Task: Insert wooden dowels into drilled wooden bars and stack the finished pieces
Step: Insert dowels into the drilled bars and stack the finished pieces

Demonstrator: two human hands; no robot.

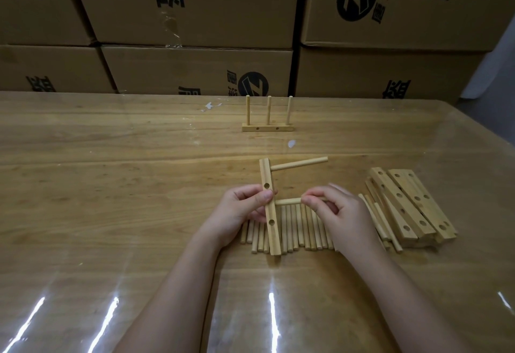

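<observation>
The left hand (239,210) was wrapped round the middle of the drilled bar (265,174). The right hand (342,216) pinched a dowel (288,201) by its outer end, with the tip at the bar's side. Another dowel (299,163) already stuck out higher up. Loose dowels (295,230) lay underneath. The wood looked light, stiff and smooth, so a straight push from the end seemed best.

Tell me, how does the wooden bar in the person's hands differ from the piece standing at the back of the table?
The finished piece stands on the table with three dowels upright; the held bar has one dowel seated, pointing sideways. The finished piece is untouched; the held bar is gripped by the left hand, while the right hand holds a second dowel against it. Both are pale drilled wood.
</observation>
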